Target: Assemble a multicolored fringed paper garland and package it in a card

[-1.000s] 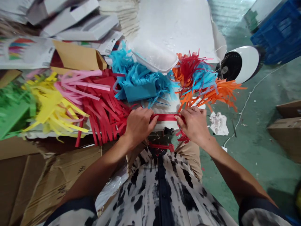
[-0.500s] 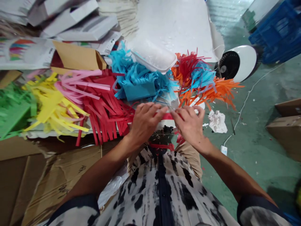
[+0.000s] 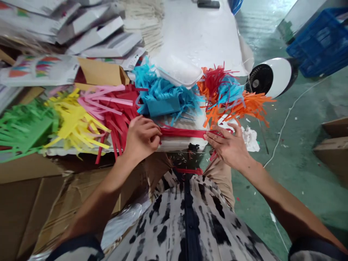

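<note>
A: Hands and work?
B: Left hand [image 3: 143, 139] clamped on one end of the red strip [image 3: 183, 133]. Right hand [image 3: 231, 146] has fingertips on the other end; cannot tell whether they pinch. Strip stretches between the two.
A: What crowds them?
B: Red fringe bundle [image 3: 118, 121] close about the left hand; yellow fringe bundle [image 3: 69, 117], then green fringe bundle [image 3: 32, 127], farther left. Blue fringe bundle [image 3: 164, 105] just beyond the strip. Orange fringe [image 3: 255, 103] beyond the right hand; crumpled paper [image 3: 251, 139] just beside its outer edge.
A: Containers?
B: Tan box [image 3: 104, 74] beyond the left hand, flap raised; contents unclear. White tray [image 3: 181, 72] past the blue bundle, contents unreadable. Blue crate [image 3: 319, 45] well beyond the right hand, contents indistinct. Cardboard box [image 3: 333, 146] well right of that hand, inside hidden.
</note>
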Tool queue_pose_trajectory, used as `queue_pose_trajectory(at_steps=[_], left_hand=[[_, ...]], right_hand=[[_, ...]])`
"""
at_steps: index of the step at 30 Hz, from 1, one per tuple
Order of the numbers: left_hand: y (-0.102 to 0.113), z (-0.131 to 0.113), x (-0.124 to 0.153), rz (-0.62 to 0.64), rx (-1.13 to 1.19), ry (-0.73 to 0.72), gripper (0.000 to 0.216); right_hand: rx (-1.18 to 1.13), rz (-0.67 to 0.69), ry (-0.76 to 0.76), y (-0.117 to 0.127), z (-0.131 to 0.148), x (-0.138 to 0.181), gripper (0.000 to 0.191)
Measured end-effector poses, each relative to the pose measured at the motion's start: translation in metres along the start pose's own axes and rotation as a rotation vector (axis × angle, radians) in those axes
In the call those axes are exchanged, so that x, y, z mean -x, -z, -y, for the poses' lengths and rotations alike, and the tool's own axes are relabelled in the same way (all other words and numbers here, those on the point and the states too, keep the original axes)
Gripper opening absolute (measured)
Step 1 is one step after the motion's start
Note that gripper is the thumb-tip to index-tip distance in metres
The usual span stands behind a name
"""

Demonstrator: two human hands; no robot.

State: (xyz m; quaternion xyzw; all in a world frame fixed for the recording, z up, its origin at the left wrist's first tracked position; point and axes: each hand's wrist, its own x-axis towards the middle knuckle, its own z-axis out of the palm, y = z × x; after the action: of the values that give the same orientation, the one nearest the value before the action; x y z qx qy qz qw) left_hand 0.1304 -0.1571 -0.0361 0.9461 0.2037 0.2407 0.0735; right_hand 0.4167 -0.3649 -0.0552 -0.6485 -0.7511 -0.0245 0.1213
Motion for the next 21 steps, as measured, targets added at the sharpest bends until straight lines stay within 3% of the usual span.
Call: queue_pose_trajectory(at_steps=[3,5,7,11,21], left_hand=[[-0.007,-0.025,-0.017,-0.03,-0.007,-0.152,0.015],[-0.021,-0.044,-0.03,0.09,0.02,-0.277,0.018],[-0.037,-0.056,-0.039,0.183,-0.007,-0.306,0.02],[-0.055,-0.058,-0.043,0.207,-0.063,-0.271,0.02],[-0.055,-0.045,-0.037,0.15,0.055,-0.112,0.025]], right_hand=[[0.069,0.028,0.076,0.007,0.0,-0.008,0.037],[0.077,0.019,0.086,0.011,0.002,-0.013,0.035],[0.072,0.001,0.072,0.014,0.004,-0.017,0.032],[0.066,-0.026,0.013,0.014,0.01,-0.027,0.027],[0.061,-0.025,-0.13,-0.004,0.014,-0.046,0.028]])
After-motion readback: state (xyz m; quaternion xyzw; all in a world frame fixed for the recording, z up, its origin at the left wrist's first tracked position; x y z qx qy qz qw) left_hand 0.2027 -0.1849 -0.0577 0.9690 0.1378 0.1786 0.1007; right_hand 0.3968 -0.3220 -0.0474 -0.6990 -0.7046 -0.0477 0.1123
